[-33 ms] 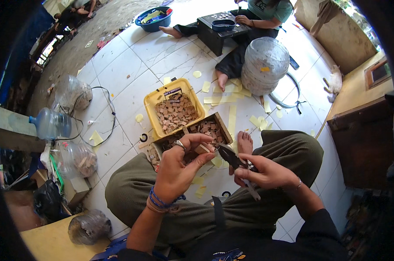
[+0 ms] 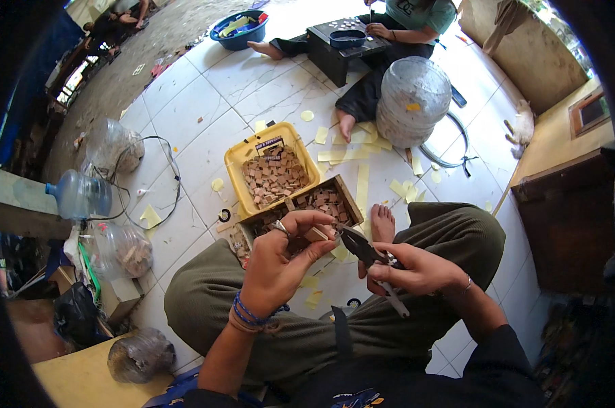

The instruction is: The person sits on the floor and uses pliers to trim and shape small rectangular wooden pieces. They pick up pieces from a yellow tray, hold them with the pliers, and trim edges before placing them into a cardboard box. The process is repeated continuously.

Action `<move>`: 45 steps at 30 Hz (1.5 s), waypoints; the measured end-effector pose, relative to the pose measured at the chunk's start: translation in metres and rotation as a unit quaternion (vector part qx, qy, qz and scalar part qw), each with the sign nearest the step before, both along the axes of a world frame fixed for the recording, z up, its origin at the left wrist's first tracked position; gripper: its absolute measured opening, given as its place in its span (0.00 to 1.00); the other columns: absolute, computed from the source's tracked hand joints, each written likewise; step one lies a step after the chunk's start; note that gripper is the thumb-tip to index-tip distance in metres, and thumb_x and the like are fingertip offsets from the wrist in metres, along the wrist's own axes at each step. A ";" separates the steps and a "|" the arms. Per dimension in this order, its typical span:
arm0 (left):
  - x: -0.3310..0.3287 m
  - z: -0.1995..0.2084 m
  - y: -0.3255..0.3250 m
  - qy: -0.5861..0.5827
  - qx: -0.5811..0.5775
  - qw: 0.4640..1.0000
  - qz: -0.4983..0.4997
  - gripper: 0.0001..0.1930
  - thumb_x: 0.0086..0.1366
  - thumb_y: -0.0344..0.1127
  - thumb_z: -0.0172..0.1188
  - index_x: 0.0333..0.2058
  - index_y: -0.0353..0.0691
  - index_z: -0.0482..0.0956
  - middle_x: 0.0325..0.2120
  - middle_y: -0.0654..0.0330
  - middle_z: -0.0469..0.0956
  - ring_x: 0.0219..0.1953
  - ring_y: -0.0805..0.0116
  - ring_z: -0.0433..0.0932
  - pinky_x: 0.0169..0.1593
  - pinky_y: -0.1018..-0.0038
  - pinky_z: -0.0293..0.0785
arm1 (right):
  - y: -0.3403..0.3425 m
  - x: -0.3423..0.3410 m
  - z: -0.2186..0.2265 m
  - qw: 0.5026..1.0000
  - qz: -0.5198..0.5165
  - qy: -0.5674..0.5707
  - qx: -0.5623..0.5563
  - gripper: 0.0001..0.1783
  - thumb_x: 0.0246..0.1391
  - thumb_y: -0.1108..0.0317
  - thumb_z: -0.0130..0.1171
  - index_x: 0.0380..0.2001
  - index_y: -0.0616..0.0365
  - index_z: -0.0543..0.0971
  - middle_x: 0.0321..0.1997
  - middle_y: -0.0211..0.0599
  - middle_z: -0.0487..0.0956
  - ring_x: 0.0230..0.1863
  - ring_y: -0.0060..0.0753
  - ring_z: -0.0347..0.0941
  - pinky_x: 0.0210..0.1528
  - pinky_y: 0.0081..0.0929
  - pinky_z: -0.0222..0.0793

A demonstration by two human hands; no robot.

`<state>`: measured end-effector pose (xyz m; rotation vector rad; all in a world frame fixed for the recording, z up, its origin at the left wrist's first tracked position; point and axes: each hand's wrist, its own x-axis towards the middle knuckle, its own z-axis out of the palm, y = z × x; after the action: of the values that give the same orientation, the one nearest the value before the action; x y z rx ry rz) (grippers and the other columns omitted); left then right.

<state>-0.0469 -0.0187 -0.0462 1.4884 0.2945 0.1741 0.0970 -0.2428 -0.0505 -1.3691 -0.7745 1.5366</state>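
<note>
Between the thumb and fingers of my left hand [image 2: 280,262] is a small pale wooden block [image 2: 315,234]. My right hand [image 2: 419,268] is closed around dark-jawed pliers [image 2: 359,246], whose silver handle end sticks out below the palm. The jaw tips reach my left fingertips, beside the block; whether they grip anything is too small to tell. Just beyond my left hand sits a wooden box [image 2: 348,197] of small brown wooden pieces, partly hidden by that hand. Behind it stands a yellow tub [image 2: 234,160] holding many similar pieces.
Yellow paper scraps [image 2: 341,155] litter the white tiles. Ahead, another person sits by a low black table [image 2: 331,64], near a large clear plastic container [image 2: 415,102] and a blue basin [image 2: 239,37]. At left are a water bottle [image 2: 83,194] and a looped cable [image 2: 177,178]; a cat [image 2: 523,129] lies at right.
The pliers and my right hand have shifted very slightly, with the lower handle end a little lower. My left hand still holds the block in nearly the same place.
</note>
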 end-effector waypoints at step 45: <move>0.104 -0.345 0.210 0.325 0.613 0.664 -0.278 0.12 0.70 0.30 0.54 0.48 0.40 0.84 0.67 0.45 0.66 0.53 0.46 0.83 0.55 0.55 0.82 | 0.035 0.018 0.033 0.761 -0.526 0.368 -0.093 0.20 0.78 0.46 0.37 0.56 0.47 0.68 0.31 0.26 0.74 0.15 0.21 0.68 0.17 0.18 0.71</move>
<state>0.0568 0.1908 -0.3915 2.9118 0.2667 -0.8725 0.1152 -0.2079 -0.0179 -0.8792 0.6091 1.0287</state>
